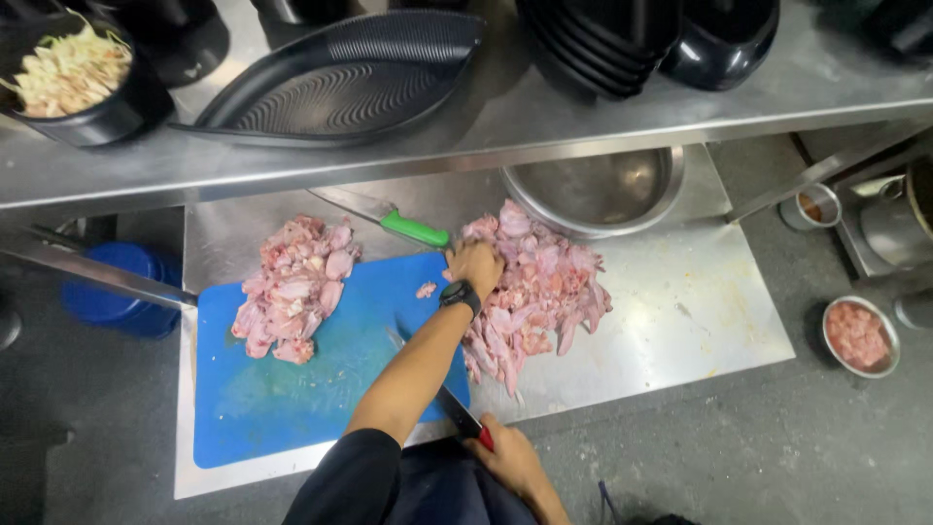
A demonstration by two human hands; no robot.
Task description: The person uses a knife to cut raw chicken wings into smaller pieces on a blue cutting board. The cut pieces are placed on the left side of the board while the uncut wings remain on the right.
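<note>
My left hand, with a black watch on the wrist, reaches across the blue cutting board and grips a piece at the edge of a pile of raw pink chicken pieces on the steel table. My right hand is low by my body, shut on a red-handled knife whose blade lies under my left forearm, over the board. A second pile of cut chicken sits on the board's far left. One small scrap lies on the board near my left hand.
A green-handled knife lies behind the board. A steel bowl stands under the shelf. The shelf holds a black leaf-shaped tray, stacked black bowls and a bowl of shredded vegetables. A small bowl of meat and a blue bucket are on the floor.
</note>
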